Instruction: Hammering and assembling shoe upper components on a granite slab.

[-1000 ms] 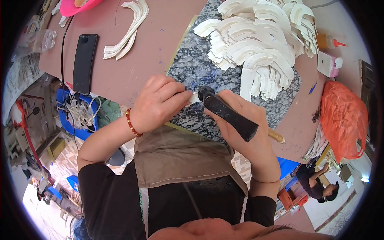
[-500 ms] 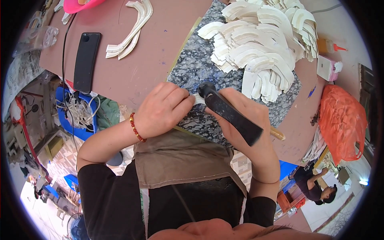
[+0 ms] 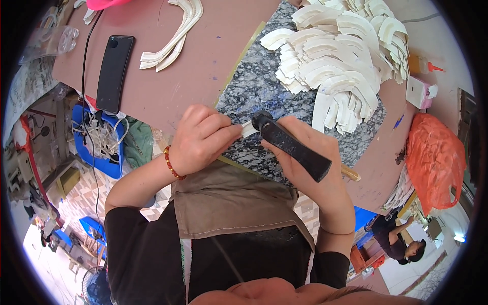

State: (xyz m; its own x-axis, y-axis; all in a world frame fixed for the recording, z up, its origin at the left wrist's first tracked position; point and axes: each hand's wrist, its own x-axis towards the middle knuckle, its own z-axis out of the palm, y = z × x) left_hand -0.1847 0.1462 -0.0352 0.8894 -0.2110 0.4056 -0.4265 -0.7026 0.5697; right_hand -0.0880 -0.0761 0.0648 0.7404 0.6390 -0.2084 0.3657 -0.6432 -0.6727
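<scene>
My right hand (image 3: 310, 152) is closed around the wooden handle of a black-headed hammer (image 3: 297, 152). The round face of the hammer head rests on or just over a narrow white curved strip (image 3: 249, 129) on the speckled stone slab (image 3: 244, 96). Fingers of my left hand (image 3: 203, 137) pinch the other end of that strip at the slab's left edge. A large heap of curved white strips (image 3: 335, 56) covers the far right part of the slab.
On the brown table (image 3: 168, 101) lie a black phone (image 3: 115, 73) and a few loose white strips (image 3: 175, 40). An orange plastic bag (image 3: 434, 157) and a small box (image 3: 419, 92) sit at the right. A blue bin (image 3: 109, 157) stands below the table's left side. Another person (image 3: 399, 241) is at far right.
My left hand has shifted slightly left, and more of the white strip shows between it and the hammer. The whole view has moved a little. The hammer stays over the strip.
</scene>
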